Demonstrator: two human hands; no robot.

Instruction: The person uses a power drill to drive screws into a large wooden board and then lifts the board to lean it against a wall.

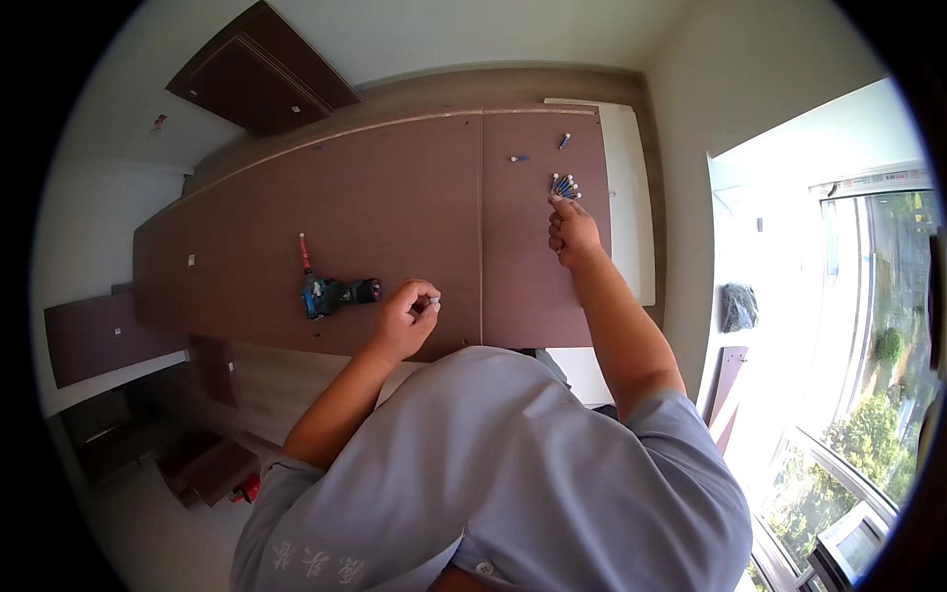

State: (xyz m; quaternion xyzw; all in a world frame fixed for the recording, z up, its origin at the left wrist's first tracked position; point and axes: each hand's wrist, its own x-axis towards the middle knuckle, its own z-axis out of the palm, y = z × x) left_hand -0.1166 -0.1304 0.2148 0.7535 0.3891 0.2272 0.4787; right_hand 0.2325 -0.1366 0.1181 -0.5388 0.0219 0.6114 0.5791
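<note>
My left hand [404, 321] is closed above the brown panel [395, 197], with a small whitish piece [434, 300] pinched between its fingertips. The piece is too small to name. Further right and farther off, my right hand [575, 232] has its fingers curled and pressed together. Its fingertips are at the near side of a small bunch of blue fasteners with white heads [564, 185]; whether they grip one is hidden. Two similar fasteners lie apart beyond the bunch, one a blue fastener [564, 141] and the other a fastener on its side [520, 159].
A blue and black cordless drill [335, 294] lies left of my left hand, beside a red-handled screwdriver [305, 255]. A seam [481, 217] crosses the brown surface. A white panel [628, 197] borders its right end. Another brown panel [258, 74] leans at the back left. Windows [868, 326] stand at right.
</note>
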